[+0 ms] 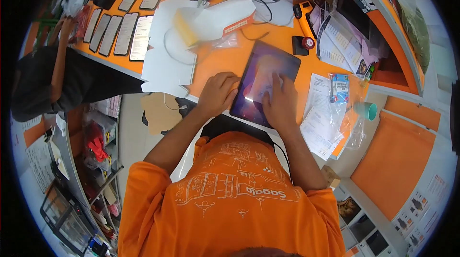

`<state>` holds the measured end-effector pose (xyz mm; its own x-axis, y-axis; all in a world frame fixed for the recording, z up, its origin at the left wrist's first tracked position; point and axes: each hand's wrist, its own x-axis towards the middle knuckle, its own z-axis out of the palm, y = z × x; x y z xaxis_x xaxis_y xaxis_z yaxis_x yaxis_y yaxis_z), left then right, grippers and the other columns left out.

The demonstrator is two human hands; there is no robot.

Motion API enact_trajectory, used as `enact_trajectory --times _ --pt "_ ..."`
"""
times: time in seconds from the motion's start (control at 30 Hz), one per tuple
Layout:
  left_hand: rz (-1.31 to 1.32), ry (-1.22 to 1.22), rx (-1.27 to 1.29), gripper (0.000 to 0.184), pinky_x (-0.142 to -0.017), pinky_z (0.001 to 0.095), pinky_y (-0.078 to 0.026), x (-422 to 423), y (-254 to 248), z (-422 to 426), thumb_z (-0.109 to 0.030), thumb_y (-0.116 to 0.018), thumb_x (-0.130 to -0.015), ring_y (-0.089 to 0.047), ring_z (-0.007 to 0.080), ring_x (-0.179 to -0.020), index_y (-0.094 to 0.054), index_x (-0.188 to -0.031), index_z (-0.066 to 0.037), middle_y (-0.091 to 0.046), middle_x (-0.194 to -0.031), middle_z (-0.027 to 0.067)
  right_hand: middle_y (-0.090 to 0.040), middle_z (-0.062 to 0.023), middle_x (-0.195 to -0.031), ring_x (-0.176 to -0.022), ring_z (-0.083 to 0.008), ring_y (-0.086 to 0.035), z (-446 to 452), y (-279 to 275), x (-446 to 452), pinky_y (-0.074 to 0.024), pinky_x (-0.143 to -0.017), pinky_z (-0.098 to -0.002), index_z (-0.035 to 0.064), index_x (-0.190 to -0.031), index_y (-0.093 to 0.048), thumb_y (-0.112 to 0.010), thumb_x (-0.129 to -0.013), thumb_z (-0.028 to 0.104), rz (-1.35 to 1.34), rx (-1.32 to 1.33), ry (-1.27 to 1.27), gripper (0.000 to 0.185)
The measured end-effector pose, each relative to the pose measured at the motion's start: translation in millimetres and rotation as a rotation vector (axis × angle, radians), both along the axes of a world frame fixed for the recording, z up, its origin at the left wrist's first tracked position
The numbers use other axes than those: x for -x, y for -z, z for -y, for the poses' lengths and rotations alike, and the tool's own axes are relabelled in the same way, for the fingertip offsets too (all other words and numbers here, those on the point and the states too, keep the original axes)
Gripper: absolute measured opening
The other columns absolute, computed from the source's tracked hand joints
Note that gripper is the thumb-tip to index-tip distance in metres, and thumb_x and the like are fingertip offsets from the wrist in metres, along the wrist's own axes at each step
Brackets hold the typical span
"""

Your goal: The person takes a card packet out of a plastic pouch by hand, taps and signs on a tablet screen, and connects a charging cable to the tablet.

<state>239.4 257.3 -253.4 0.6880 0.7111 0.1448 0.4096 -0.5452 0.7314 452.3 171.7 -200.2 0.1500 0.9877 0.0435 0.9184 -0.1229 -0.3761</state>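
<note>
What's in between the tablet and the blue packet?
In the head view, beside the tablet comes orange table, then printed paper, with the right hand over part of the gap.

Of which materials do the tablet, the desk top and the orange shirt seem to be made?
Tablet: glossy front, likely glass, since a bright streak appears to reflect on it.
Desk top: smooth, perhaps laminate, judging by its even orange colour.
Orange shirt: matt, soft cloth, shown by its folds; the fibre cannot be told.
</note>
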Motion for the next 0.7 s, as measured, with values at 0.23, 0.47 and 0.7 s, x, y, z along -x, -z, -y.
enact_trajectory --times 0.23,0.47,0.7 --pt "-0.045 0.067 -0.060 0.051 -0.100 0.0458 -0.036 0 5 -6 -0.022 -0.058 -0.089 -0.048 0.0346 -0.122 -0.049 -0.136 -0.003 -0.053 -0.130 0.0165 -0.044 -0.0257 -0.138 -0.129 -0.0404 -0.042 -12 10 30 -0.0355 -0.104 -0.0520 -0.0074 -0.137 -0.044 -0.064 -0.081 0.018 0.090 0.009 0.092 0.065" --pt "-0.071 0.117 -0.063 0.052 -0.100 0.0456 -0.036 0 3 -9 -0.024 -0.058 -0.089 -0.048 0.0344 -0.123 -0.049 -0.137 -0.004 -0.052 -0.132 0.0157 -0.043 -0.0240 -0.136 -0.129 -0.0409 -0.039 17 -2 13 -0.0341 -0.103 -0.0524 -0.0040 -0.136 -0.049 -0.064 -0.080 0.014 0.052 0.068 0.214 0.061" --pt "-0.074 0.121 -0.093 0.055 -0.100 0.0448 -0.035 1 8 -9 -0.027 -0.060 -0.088 -0.047 0.0325 -0.124 -0.048 -0.137 -0.005 -0.052 -0.133 0.0136 -0.045 -0.0158 -0.137 -0.131 -0.0385 -0.038 67 -26 42 -0.0332 -0.103 -0.0516 0.0188 -0.117 -0.071 -0.066 -0.079 0.009 -0.023 0.201 0.036 0.040"
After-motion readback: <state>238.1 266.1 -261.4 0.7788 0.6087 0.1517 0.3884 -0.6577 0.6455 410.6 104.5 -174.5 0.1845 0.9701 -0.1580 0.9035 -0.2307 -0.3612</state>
